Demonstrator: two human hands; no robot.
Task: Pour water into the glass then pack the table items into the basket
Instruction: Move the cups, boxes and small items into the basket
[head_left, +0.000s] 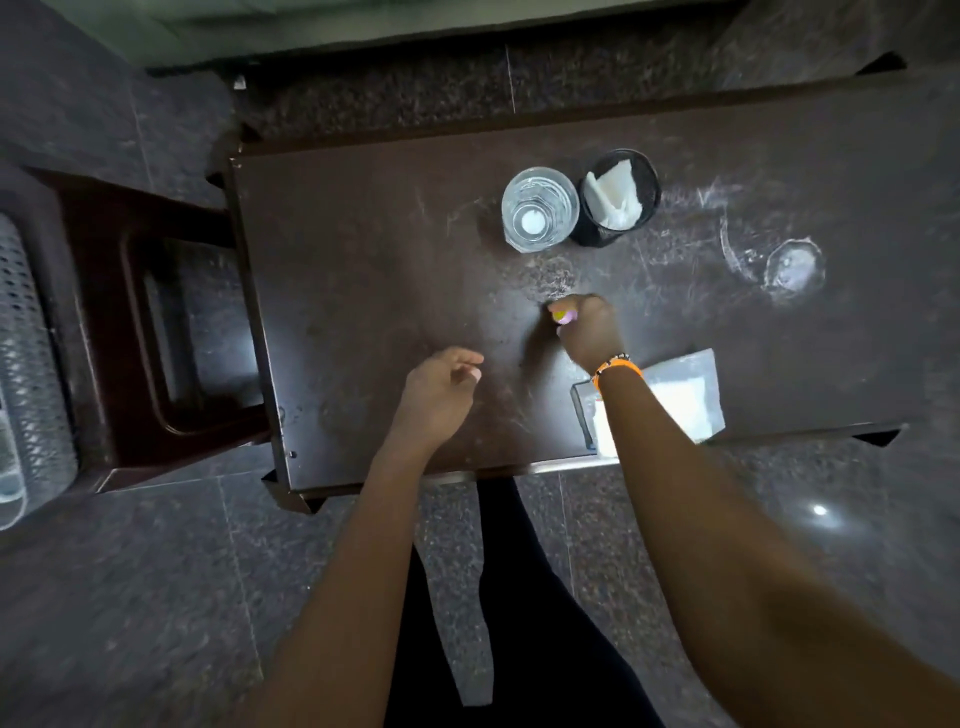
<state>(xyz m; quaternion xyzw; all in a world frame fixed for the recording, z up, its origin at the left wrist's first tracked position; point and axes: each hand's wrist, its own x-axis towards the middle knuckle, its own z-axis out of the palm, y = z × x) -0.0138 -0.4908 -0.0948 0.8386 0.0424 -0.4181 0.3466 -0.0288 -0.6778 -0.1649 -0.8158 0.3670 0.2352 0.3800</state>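
A clear glass (540, 208) with water in it stands upright at the far middle of the dark brown table (363, 260). Touching its right side is a black mesh cup (618, 200) with white tissue inside. My right hand (589, 332) rests on the table in front of the glass, fingers closed on a small yellow and pink object (562, 315) that is mostly hidden. My left hand (441, 389) hovers over the near middle of the table, loosely curled and holding nothing. A white perforated basket (28, 364) sits at the far left on a seat.
A flat grey and white packet (685, 395) lies at the near right edge, partly under my right forearm. A small clear round item (795, 267) sits on the right among white smears. A dark wooden chair (156, 338) stands left of the table. A clear bottle (10, 467) shows inside the basket.
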